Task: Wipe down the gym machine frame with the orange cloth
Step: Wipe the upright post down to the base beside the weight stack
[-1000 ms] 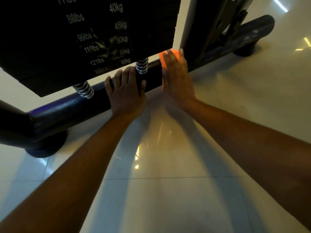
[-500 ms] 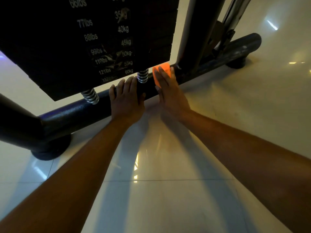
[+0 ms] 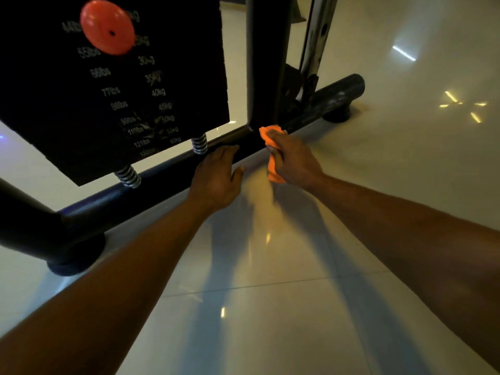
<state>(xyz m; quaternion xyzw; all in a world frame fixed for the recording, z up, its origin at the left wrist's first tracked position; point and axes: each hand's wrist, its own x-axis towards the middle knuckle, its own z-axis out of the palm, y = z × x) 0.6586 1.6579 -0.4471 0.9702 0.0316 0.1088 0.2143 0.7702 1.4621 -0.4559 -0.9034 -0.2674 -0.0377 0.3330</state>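
The cloth (image 3: pixel 273 150) is held bunched in the right hand (image 3: pixel 295 163), fingers curled round it. Its top end is pressed at the joint where the upright post (image 3: pixel 266 63) meets the base bar (image 3: pixel 162 180); its lower end hangs out below the palm, over the floor (image 3: pixel 270 320). The middle of the cloth is covered by the fingers, so its full outline cannot be made out.

The left hand (image 3: pixel 216 180) is laid on the base bar just left of the cloth, fingers extended flat over the top of the bar and holding nothing, thumb spread toward the right hand. The fingertips are lost against the dark metal.

Above the bar, the weight stack (image 3: pixel 113 98) is seen resting on two springs (image 3: pixel 127 175); its printed lb/kg labels are partly blurred, and its top and left side are cut off by the frame. An orange selector knob (image 3: pixel 108 27) sits on the stack's upper part. A chromed rail (image 3: pixel 315 44) stands behind the post, its foot hidden in shadow.

The bar's right end (image 3: pixel 351 87) is seen capped, on a round foot, with open floor beyond it. The left foot (image 3: pixel 75 255) sits near the frame edge. A narrow gap is left between stack and post. Glare spots mark the glossy tiles.
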